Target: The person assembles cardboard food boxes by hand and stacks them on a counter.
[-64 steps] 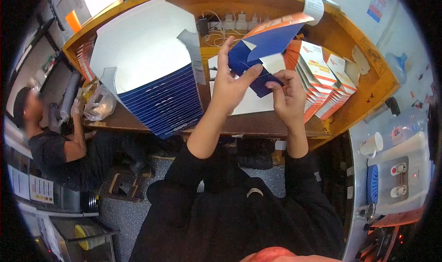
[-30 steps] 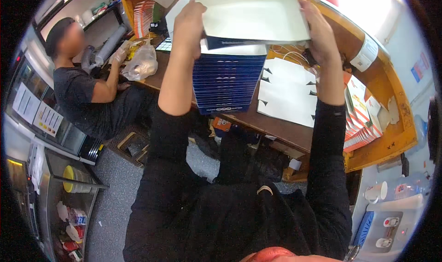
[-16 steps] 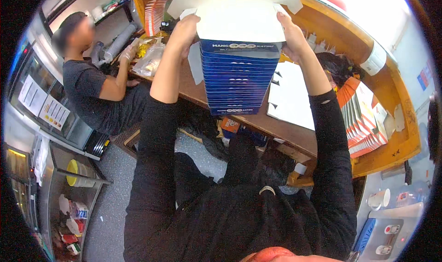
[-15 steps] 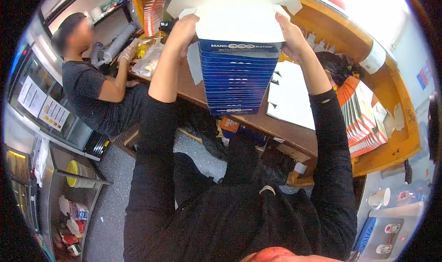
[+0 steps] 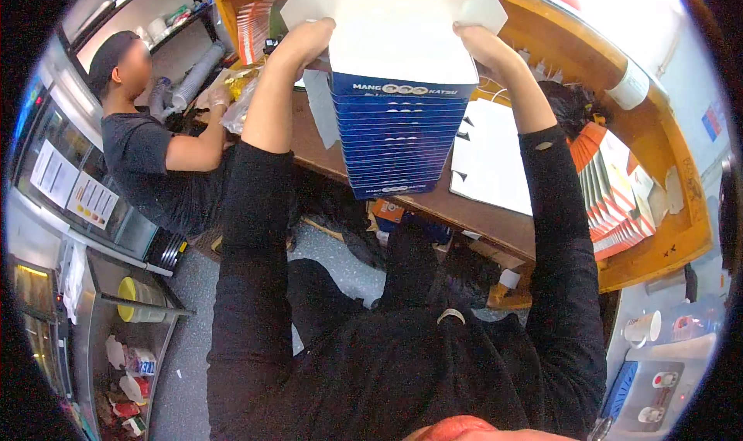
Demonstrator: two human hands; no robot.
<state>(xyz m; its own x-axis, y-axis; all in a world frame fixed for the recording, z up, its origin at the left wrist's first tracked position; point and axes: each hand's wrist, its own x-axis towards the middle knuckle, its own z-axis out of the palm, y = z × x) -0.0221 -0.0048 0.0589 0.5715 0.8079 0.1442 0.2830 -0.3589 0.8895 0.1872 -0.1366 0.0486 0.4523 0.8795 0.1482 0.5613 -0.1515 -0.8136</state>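
Note:
A tall stack of nested blue cardboard boxes [image 5: 398, 143] stands at the near edge of the brown table [image 5: 313, 143]. Its topmost box [image 5: 398, 42] is open toward me, showing a white inside with flaps spread at the far end. My left hand [image 5: 309, 40] grips the left side of that top box. On the opposite side, my right hand [image 5: 487, 46] has its fingers closed round the edge by the flap. Both arms are stretched forward, and the fingertips are partly hidden by the cardboard. Flat white card blanks [image 5: 491, 158] lie right of the stack.
Orange-and-white folded cartons [image 5: 611, 193] fill the right side within a wooden ledge [image 5: 689, 232]. At the left a co-worker [image 5: 159, 131] handles a clear plastic bag [image 5: 240, 109]. A metal shelf unit [image 5: 116, 309] stands at lower left. A paper cup [image 5: 642, 327] sits far right.
The top box sits slightly lower on the stack, and its flaps show more widely spread. My right hand has shifted a little inward. The co-worker's hand has moved slightly.

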